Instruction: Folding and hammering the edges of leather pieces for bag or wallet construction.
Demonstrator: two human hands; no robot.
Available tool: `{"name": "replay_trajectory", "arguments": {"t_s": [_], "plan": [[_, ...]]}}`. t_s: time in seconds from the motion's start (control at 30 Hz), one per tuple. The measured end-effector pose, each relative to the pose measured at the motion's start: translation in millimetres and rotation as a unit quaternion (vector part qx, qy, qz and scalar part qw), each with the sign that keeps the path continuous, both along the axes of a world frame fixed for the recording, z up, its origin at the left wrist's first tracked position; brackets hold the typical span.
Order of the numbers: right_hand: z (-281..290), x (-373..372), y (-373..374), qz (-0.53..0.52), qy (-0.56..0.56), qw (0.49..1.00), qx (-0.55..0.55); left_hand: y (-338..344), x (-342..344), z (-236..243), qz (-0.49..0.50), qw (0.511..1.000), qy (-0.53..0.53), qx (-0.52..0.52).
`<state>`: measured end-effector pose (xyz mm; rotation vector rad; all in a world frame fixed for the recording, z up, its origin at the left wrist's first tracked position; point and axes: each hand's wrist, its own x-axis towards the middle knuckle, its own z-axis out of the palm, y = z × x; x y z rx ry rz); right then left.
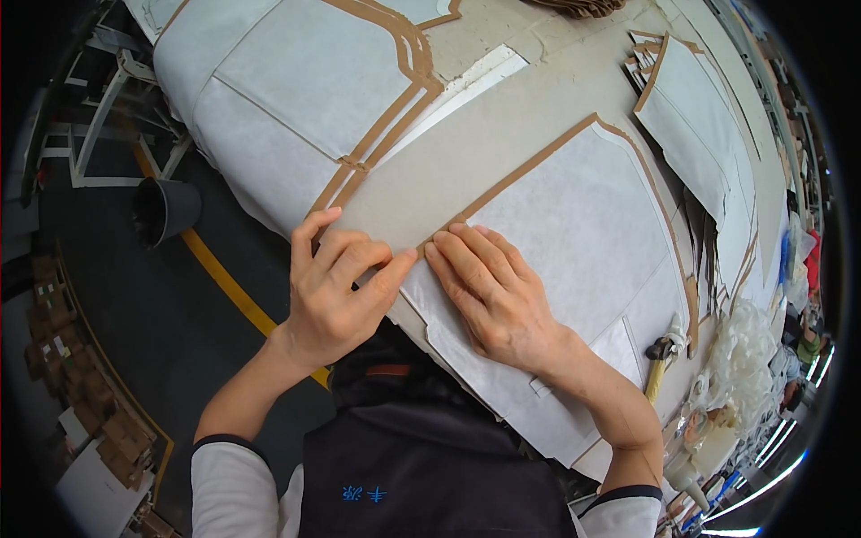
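A white sheet panel [574, 211] with a brown border lies on the pale work surface in front of me. My left hand [336, 291] is at the panel's near-left edge, fingers bent, with the thumb and a fingertip closed on the brown border. My right hand [498, 300] lies palm down on the panel, fingers side by side and their tips pressing on that same border. The two hands almost meet at the fingertips. What lies beneath the right fingers is hidden.
More brown-edged white panels [287, 72] lie stacked at the far left; another pile [695, 125] stands at the right. A hammer with a yellow handle [656, 377] rests beside crumpled clear plastic [744, 359]. A grey bucket [166, 212] stands on the floor at left.
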<state>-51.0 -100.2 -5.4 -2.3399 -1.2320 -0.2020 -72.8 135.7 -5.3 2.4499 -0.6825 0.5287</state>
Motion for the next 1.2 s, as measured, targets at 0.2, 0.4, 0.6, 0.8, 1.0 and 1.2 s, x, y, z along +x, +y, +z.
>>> {"name": "replay_trajectory", "arguments": {"t_s": [0.2,0.4,0.6,0.8,1.0,1.2], "plan": [[0.1,-0.3,-0.4,-0.005,-0.006,1.000,-0.004,-1.1,-2.1,-4.5,-0.003,0.998,-0.059,0.036],[1.7,0.0,0.3,-0.010,-0.017,1.000,-0.016,2.2,-1.9,-7.2,-0.025,0.998,-0.053,0.039],[0.8,3.4,1.5,0.005,-0.015,1.000,0.005,2.1,-0.1,-7.3,-0.031,0.996,-0.067,0.041],[2.3,6.1,4.9,0.012,-0.030,0.999,-0.004,4.4,1.5,-5.0,-0.031,0.995,-0.083,0.055],[-2.1,3.6,3.8,0.007,-0.035,0.999,0.011,6.6,-4.1,-6.3,-0.013,0.997,-0.064,0.031],[-0.6,3.5,5.9,0.016,-0.036,0.999,0.007,9.6,-5.3,-5.5,-0.022,0.997,-0.064,0.041]]}}
